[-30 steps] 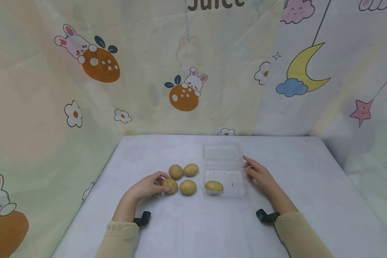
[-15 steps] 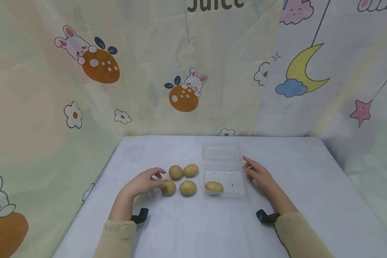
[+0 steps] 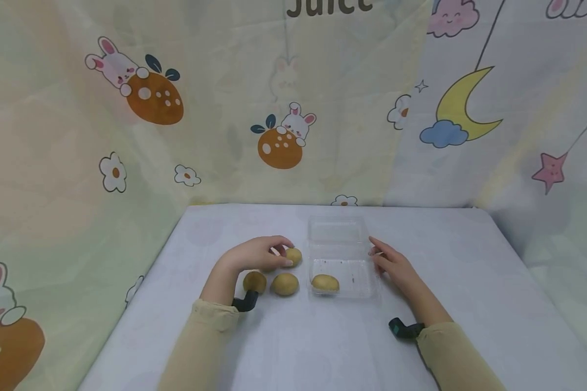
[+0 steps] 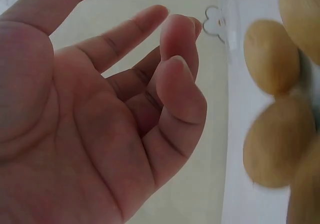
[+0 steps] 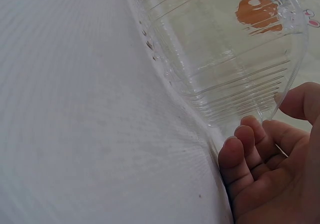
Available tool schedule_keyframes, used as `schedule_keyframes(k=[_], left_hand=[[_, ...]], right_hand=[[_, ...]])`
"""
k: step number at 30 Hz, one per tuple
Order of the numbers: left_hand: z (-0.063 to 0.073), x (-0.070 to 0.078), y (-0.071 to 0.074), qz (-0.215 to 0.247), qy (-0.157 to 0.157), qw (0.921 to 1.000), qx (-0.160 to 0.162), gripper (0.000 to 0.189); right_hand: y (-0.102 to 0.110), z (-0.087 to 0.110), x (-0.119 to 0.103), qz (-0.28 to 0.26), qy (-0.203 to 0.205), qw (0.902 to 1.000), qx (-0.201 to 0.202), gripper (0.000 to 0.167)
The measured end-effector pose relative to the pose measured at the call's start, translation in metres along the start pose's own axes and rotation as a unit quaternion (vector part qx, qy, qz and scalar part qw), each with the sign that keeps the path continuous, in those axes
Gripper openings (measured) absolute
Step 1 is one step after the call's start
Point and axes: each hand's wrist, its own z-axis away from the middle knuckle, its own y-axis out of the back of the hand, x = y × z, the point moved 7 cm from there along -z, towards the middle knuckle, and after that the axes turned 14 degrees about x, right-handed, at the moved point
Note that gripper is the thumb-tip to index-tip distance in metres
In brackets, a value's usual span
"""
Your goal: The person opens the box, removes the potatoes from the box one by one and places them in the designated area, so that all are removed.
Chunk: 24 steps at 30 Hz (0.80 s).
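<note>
My left hand [image 3: 259, 253] reaches over the potato group, fingertips and thumb right at the back right potato [image 3: 293, 257]. In the left wrist view the left hand's fingers [image 4: 182, 104] are loosely bent, with nothing between them and the potatoes [image 4: 272, 57] off to the right. A back left potato is mostly hidden under the hand. My right hand [image 3: 393, 266] rests beside the clear plastic container [image 3: 357, 279], its thumb [image 5: 300, 100] at the rim and its other fingers loosely bent along the side. One potato [image 3: 325, 282] lies inside the container's front left corner.
A front left potato [image 3: 254, 282] sits behind the left wrist's black camera [image 3: 247, 301]. Another potato [image 3: 285, 284] lies to its right, near the container. The container's lid [image 3: 336, 231] is folded back flat. A printed curtain [image 3: 215, 136] hangs behind the white table [image 3: 435, 233].
My left hand has let go of the front left potato, which has shifted slightly left, and has moved right and back to the back right potato. My right hand has stayed in place.
</note>
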Motion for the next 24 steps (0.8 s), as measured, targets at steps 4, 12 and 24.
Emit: schedule_keyframes(k=[4,12,24], left_hand=[[-0.015,0.018,-0.014,-0.001,-0.003,0.9996,-0.029,0.042],[-0.035,0.039,-0.043,0.031,0.025,0.9941,-0.101,0.046],[-0.033,0.056,-0.074,0.010,0.038,0.9807,-0.191,0.047]], right_hand=[[0.000,0.001,-0.001,0.002,0.003,1.0000,-0.001,0.055],[0.001,0.000,0.001,0.008,-0.001,1.0000,0.003,0.055],[0.001,0.000,0.001,-0.007,0.015,0.9999,0.001,0.053]])
